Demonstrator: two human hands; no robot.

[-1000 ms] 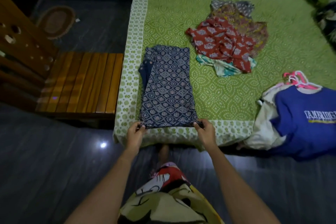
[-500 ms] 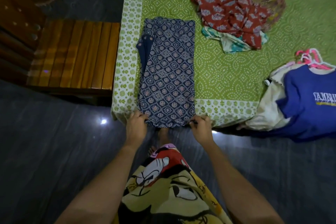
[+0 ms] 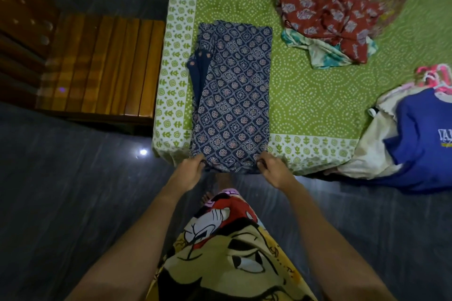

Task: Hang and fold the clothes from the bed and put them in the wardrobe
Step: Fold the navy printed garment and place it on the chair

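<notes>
Both the left hand [image 3: 189,170] and right hand [image 3: 272,167] pinch the navy printed garment [image 3: 232,95] at the near edge of the bed [image 3: 305,95]; lettering on the blue T-shirt [image 3: 415,139] is cut off.

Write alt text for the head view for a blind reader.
The left hand and right hand pinch the near corners of a folded navy garment at the edge of a green bed. A red garment lies crumpled farther back, a blue T-shirt to the right, a bench to the left.
</notes>
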